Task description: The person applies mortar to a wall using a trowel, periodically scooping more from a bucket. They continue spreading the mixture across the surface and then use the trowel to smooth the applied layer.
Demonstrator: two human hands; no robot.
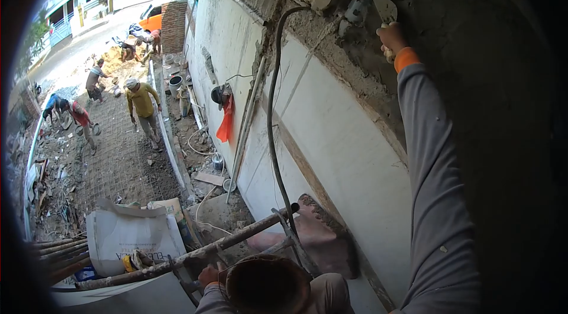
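Observation:
My right hand (392, 40) is raised to the wall, wrapped around the handle of a trowel (386, 8). The metal blade points up, close beside a grey plastic pipe (358, 7) set in rough mortar. Low in the view, my left hand (208, 276) is closed at the left side of a round brown bucket (267, 285). A thin wire runs by its fingers, but what they grip is partly hidden. The bucket sits in front of my body, close to a scaffold pole (201, 250).
A dark hose (271, 101) hangs down the white wall panel (349, 113). A cap and orange cloth (225, 121) hang farther along. Below, a large white sack (133, 240) lies by the scaffold. Several people, one in a yellow shirt (141, 101), are on the mesh-covered ground (112, 157).

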